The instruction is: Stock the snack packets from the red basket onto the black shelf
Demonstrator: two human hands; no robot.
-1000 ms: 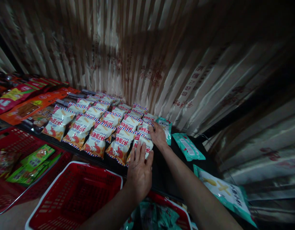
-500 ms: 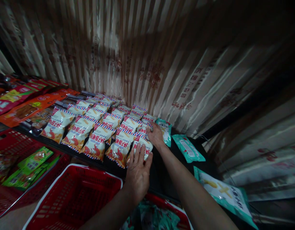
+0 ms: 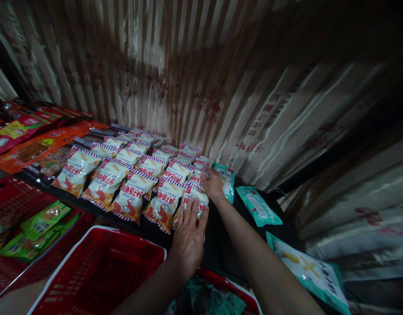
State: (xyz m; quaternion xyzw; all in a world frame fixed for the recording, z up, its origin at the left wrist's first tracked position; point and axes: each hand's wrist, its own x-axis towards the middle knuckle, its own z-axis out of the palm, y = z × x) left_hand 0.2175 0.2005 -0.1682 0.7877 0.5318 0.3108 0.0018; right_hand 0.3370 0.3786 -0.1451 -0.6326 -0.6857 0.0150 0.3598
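Note:
Rows of white-and-orange snack bags (image 3: 129, 197) with striped edges stand leaning on a black shelf. My left hand (image 3: 190, 234) lies with its fingers stretched out flat against the front of the rightmost snack bag (image 3: 195, 192) in the first row. Just behind it, my right hand (image 3: 214, 186) curls its fingers at the right edge of a snack bag (image 3: 196, 176) in the second row; some fingertips are hidden. Beyond that hand a teal-and-white bag (image 3: 227, 183) leans at the back.
Further right lie a teal bag (image 3: 259, 205) and a larger teal-and-white bag (image 3: 308, 269). Below the shelf edge are a red basket (image 3: 99, 267), another holding teal packs (image 3: 211, 299), and one with green packs (image 3: 37, 229). Orange packs (image 3: 40, 151) lie left. Printed corrugated sheeting (image 3: 188, 74) rises behind.
The view has shifted very slightly. Both hands stay at the same snack bags, and nothing has visibly been picked up or let go.

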